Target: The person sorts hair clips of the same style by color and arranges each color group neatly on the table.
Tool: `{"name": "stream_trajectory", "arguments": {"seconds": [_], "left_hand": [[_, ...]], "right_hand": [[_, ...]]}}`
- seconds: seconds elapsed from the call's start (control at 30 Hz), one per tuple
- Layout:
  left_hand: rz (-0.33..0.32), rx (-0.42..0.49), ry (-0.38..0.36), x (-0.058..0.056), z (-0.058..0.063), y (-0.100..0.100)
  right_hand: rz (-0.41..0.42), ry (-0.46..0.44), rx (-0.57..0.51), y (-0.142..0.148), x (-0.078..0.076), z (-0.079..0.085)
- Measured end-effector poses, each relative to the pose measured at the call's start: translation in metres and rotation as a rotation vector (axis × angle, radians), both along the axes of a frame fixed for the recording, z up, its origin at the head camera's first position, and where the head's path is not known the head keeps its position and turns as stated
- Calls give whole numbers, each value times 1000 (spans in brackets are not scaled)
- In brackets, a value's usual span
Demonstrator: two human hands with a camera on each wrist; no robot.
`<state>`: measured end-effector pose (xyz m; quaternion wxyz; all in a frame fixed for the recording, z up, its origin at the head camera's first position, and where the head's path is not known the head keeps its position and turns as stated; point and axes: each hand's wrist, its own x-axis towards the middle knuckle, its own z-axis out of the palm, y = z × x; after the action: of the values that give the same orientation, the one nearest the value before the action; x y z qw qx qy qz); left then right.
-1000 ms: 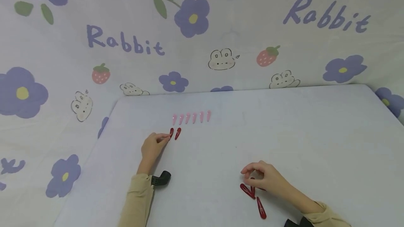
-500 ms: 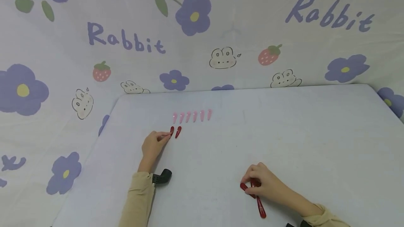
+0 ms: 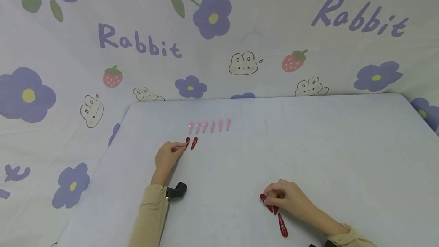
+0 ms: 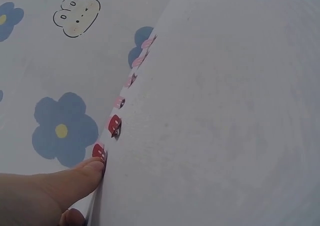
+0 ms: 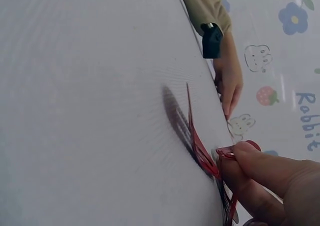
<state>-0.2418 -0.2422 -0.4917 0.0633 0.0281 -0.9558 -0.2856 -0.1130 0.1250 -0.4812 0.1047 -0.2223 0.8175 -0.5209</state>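
My left hand (image 3: 168,158) pinches the lower end of a red snap hair clip (image 3: 187,140) at the left of a short row. Just right of it lies a second red clip (image 3: 194,143). In the left wrist view, the thumb (image 4: 80,180) lies against the near red clip. My right hand (image 3: 289,199) holds a red snap hair clip (image 3: 263,197) between thumb and fingers, over a small group of red clips. Another red clip (image 3: 282,225) rests below that hand. The right wrist view shows one clip (image 5: 200,153) beside the fingertips; the hand partly hides others.
Several pink hair clips (image 3: 212,126) stand in a neat row behind the two red ones. All lie on a white-covered table (image 3: 343,144). A cloth printed with flowers and rabbits hangs behind (image 3: 212,18). A black camera (image 3: 177,190) is worn on the left wrist.
The right fingers have come together on a red clip in the group and shifted it slightly. The left hand stays at its clip.
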Motion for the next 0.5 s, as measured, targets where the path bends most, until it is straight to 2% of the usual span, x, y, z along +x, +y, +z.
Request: {"name": "stream_trajectory", "arguments": {"seconds": [0.2,0.37,0.5], "left_hand": [[-1,13,-1,-1,2,1],[5,14,-5,0,2,1],[5,18,-8,1,2,0]], "right_hand": [[59,-109,-52,0,-3,4],[120,-125,-65,3,-7,10],[182,-129,-24,2,-12,17]]}}
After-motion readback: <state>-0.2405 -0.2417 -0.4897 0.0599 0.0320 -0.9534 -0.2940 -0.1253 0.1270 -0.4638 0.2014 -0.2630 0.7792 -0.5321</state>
